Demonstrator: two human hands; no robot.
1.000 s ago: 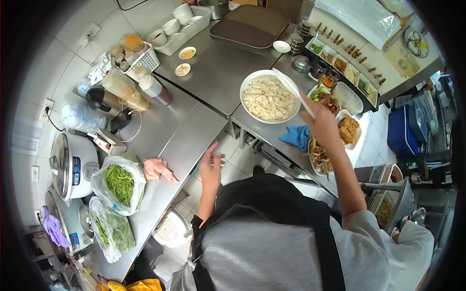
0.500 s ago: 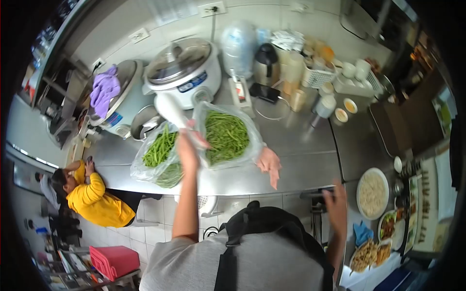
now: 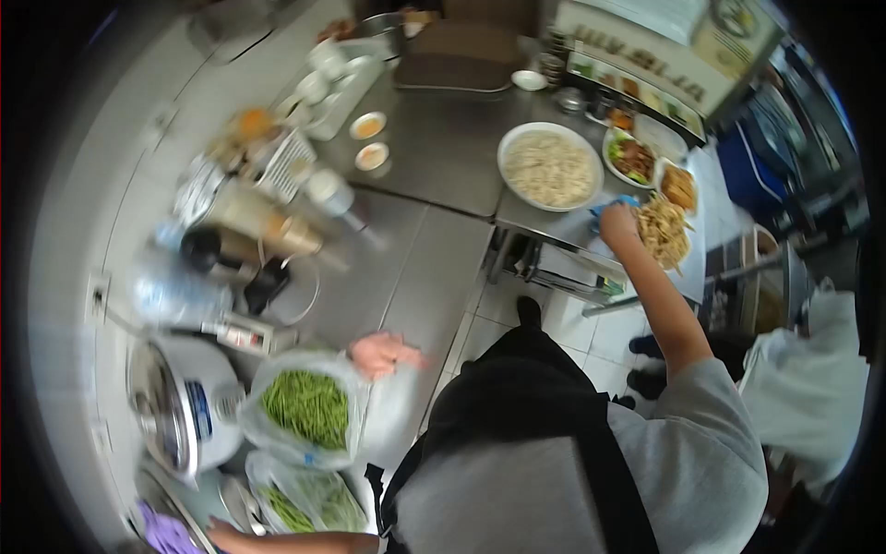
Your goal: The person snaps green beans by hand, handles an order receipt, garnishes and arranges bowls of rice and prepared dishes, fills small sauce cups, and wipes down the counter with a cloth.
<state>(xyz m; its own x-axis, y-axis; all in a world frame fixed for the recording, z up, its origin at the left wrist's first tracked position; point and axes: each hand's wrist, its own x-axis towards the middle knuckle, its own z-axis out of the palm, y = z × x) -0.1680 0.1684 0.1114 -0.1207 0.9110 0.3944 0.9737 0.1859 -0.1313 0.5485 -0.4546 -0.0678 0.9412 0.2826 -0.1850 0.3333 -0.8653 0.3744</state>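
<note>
My right hand [image 3: 616, 224] is closed on a blue cloth [image 3: 604, 210] at the edge of the right-hand counter. Beside it lies a heap of pale shredded food [image 3: 663, 233], and a large white bowl of pale food [image 3: 551, 168] stands a little further off. My left hand [image 3: 221, 535] reaches to the lower left edge of the view, near a metal pot [image 3: 242, 506] and a purple cloth [image 3: 166, 531]. Its fingers are partly cut off and blurred, so whether it holds anything is unclear.
Two plastic bags of green vegetables, one bag [image 3: 306, 406] by a rice cooker [image 3: 189, 406], sit on the steel counter [image 3: 420, 268]. Near the counter edge lies a pink crumpled item [image 3: 383, 355]. A person in a light shirt [image 3: 803, 379] is at my right.
My body and view have turned right. My right hand has gone from empty air to the blue cloth. My left hand, earlier with a white object above the bags, is now beside the metal pot.
</note>
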